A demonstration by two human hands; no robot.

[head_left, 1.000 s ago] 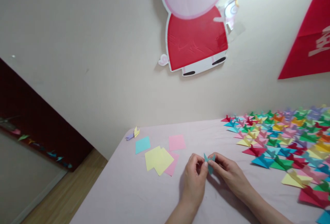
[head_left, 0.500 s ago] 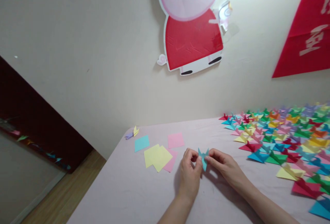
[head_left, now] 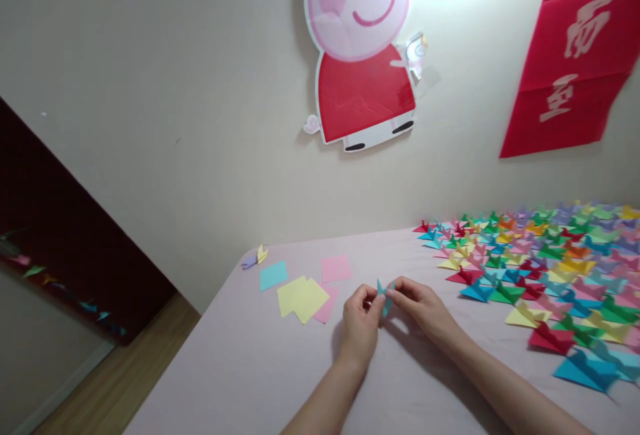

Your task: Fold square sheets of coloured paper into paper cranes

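Pinching one creased teal paper crane (head_left: 384, 293) (sharp-pointed), left hand (head_left: 360, 323) and right hand (head_left: 424, 307) fingers closed.

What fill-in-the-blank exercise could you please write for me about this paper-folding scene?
1. The left hand and right hand pinch a folded paper; the rows of folded pieces lie on the ____ hand's side.
2. The two overlapping flat squares are ____.
3. The pig sticker has a dress coloured like the banner: ____.
Missing words: right; yellow; red.
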